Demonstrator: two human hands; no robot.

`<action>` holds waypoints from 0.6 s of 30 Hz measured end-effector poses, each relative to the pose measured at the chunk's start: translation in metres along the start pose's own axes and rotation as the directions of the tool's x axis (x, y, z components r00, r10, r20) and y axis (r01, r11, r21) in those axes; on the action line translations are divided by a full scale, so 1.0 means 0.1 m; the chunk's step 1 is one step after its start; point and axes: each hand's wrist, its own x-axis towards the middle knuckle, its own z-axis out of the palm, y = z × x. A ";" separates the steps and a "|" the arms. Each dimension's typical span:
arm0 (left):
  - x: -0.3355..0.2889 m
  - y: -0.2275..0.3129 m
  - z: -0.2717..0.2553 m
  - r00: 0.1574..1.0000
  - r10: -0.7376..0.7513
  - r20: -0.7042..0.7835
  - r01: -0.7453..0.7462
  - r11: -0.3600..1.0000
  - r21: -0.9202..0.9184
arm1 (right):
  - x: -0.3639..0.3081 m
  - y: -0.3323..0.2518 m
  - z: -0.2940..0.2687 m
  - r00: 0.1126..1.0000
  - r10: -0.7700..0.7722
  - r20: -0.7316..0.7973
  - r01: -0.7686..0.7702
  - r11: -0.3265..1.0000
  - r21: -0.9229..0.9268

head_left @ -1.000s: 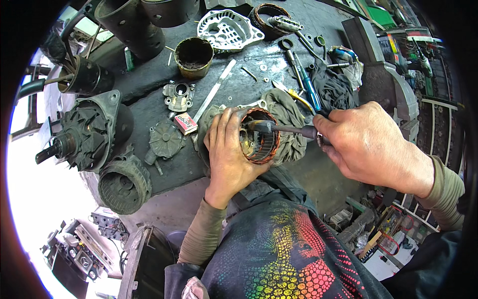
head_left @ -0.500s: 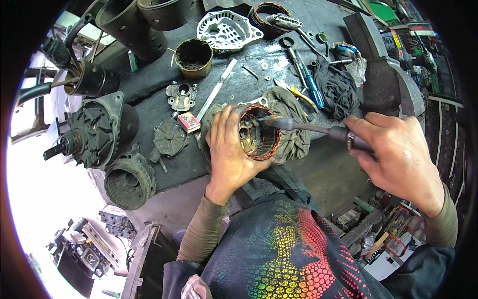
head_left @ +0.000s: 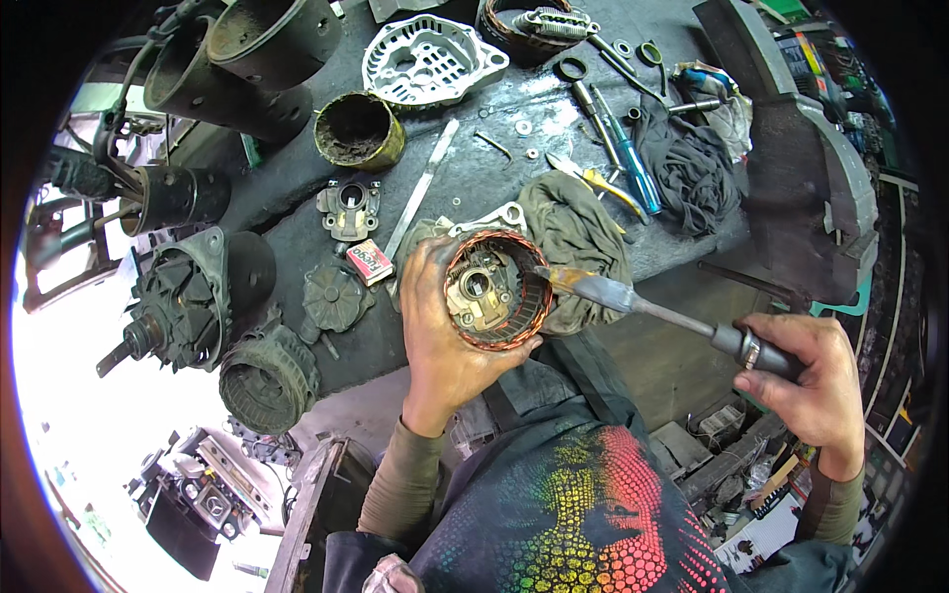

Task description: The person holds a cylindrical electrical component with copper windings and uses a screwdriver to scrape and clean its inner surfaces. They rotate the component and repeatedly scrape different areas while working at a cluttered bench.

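Observation:
My left hand grips an alternator stator from its left side, thumb along the near edge. Copper windings ring its rim, and a brass-coloured part with a round hole sits inside. In my right hand is a soldering iron, held by its dark handle with a metal clamp round it. The iron's broad, brownish tip points left at the stator's right rim; whether it touches cannot be made out. Beneath and behind the stator lies a crumpled green-grey rag.
Beside my left hand are a matchbox, a round dark cover and a metal strip. Farther back stand a grimy tin and a silver housing. A blue-handled screwdriver and pliers lie right.
The iron and my right hand have moved right and nearer to me, drawing the tip back toward the stator's rim. The stator now faces up more openly. The whole view has shifted slightly.

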 end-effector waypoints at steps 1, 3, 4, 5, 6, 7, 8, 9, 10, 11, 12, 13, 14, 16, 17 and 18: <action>-0.01 0.00 -0.01 1.000 -0.026 -0.006 0.026 0.999 0.028 | -0.02 0.07 0.03 0.999 0.033 -0.003 -0.033 0.998 0.050; 0.00 -0.01 -0.01 0.998 -0.059 0.010 0.059 0.998 0.008 | -0.01 0.25 0.11 0.994 0.107 0.019 -0.108 0.967 0.231; 0.01 -0.01 -0.02 0.997 -0.078 0.017 0.078 0.997 -0.013 | 0.00 0.32 0.13 0.990 0.131 0.045 -0.138 0.951 0.277; 0.03 0.00 -0.02 0.996 -0.086 0.021 0.086 0.996 -0.008 | 0.00 0.39 0.16 0.986 0.152 0.071 -0.167 0.932 0.322; 0.05 0.02 -0.01 0.995 -0.098 0.026 0.098 0.995 -0.011 | 0.00 0.45 0.17 0.983 0.160 0.087 -0.181 0.917 0.355; 0.08 0.04 -0.01 0.992 -0.118 0.035 0.119 0.993 -0.019 | -0.01 0.50 0.20 0.981 0.178 0.078 -0.194 0.901 0.388; 0.12 0.07 -0.01 0.991 -0.127 0.041 0.127 0.992 -0.009 | -0.02 0.54 0.21 0.979 0.191 0.076 -0.205 0.887 0.413; 0.16 0.10 -0.02 0.988 -0.145 0.051 0.145 0.989 -0.003 | -0.02 0.58 0.22 0.977 0.196 0.078 -0.211 0.878 0.430; 0.20 0.13 -0.02 0.985 -0.163 0.063 0.164 0.986 -0.009 | -0.03 0.62 0.23 0.976 0.203 0.079 -0.217 0.869 0.445; 0.24 0.16 -0.03 0.986 -0.150 0.076 0.149 0.989 0.019 | -0.03 0.65 0.24 0.972 0.216 0.097 -0.236 0.861 0.451; 0.28 0.19 -0.04 0.987 -0.136 0.091 0.134 0.990 0.036 | -0.04 0.68 0.25 0.974 0.219 0.057 -0.220 0.861 0.459; 0.31 0.21 -0.04 0.987 -0.128 0.097 0.123 0.991 0.060 | -0.05 0.70 0.26 0.975 0.221 0.016 -0.203 0.861 0.467; 0.34 0.23 -0.04 0.988 -0.120 0.102 0.111 0.990 0.083 | -0.05 0.73 0.27 0.978 0.210 -0.006 -0.184 0.869 0.459; 0.37 0.27 -0.04 0.989 -0.111 0.093 0.097 0.985 0.145 | -0.05 0.80 0.29 0.967 0.253 0.012 -0.224 0.831 0.509; 0.37 0.27 -0.03 0.990 -0.100 0.098 0.084 0.984 0.160 | -0.05 0.83 0.31 0.968 0.249 0.000 -0.212 0.824 0.526; 0.37 0.28 -0.02 0.991 -0.089 0.102 0.070 0.982 0.174 | -0.06 0.85 0.33 0.962 0.274 0.009 -0.235 0.805 0.545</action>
